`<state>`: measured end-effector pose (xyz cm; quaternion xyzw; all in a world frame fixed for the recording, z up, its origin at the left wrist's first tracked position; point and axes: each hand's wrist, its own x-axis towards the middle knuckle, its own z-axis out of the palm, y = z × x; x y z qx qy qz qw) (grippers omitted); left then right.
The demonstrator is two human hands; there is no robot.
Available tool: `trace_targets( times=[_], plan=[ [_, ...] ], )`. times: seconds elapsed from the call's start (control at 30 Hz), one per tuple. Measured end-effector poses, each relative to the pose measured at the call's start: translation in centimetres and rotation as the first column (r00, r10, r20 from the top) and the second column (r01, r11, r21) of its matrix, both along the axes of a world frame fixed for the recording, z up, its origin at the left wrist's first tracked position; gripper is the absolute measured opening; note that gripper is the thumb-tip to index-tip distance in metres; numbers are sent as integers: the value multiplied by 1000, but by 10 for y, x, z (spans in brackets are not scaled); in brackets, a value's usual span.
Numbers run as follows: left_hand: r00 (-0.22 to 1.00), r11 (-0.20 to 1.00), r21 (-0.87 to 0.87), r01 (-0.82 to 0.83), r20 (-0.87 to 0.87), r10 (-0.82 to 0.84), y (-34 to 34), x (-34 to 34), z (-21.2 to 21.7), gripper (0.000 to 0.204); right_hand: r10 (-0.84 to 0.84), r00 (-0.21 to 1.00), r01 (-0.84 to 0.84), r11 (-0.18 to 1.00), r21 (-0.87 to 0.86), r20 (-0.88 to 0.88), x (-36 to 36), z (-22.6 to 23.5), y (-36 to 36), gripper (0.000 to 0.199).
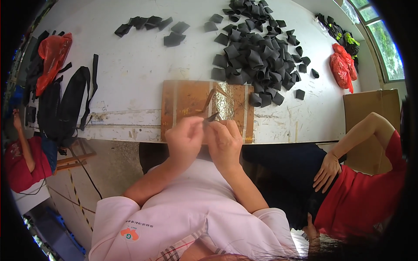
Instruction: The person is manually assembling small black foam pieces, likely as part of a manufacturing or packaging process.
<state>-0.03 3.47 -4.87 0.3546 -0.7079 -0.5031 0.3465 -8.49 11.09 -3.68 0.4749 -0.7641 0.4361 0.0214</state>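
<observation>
A small piece of black sheet material is held between my two hands, just above the front part of a brown board. My right hand pinches it with thumb and fingertips. My left hand is closed at the piece's other side, slightly smeared by motion, with its fingertips close to the right ones. Most of the piece is hidden by my fingers. On the board behind my hands lie a bent brown strip and a glossy patch like clear tape.
A big heap of curled black pieces lies beyond the board to the right. Several flat ones lie far left. Black straps and a red bag occupy the left end. A co-worker's hand is at right, near a carton.
</observation>
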Motion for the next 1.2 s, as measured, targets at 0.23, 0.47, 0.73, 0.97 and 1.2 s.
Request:
trace_targets(
  times=[0.23, 0.47, 0.73, 0.97, 1.2],
  plan=[
    [991, 982, -166, 90, -79, -104, 3, 4, -1, 18, 24, 954, 12, 993, -118, 300, 1, 3, -1, 18],
    [918, 495, 802, 333, -396, 24, -22, 1, 31, 24, -99, 936, 135, 987, -85, 338, 0, -3, -6, 11],
    [973, 980, -70, 188, -125, -196, -14, 2, 30, 20, 436, -460, 135, 895, -424, 773, -14, 21, -3, 12],
    [570, 119, 598, 792, -796, 204, -48, -9, 85, 18, 411, 362, -266, 906, -329, 837, -40, 96, -24, 24],
    [642, -40, 656, 754, -721, 260, -62, -14, 60, 18, 511, 0, -339, 809, -480, 860, -67, 58, -55, 28]
  ],
)
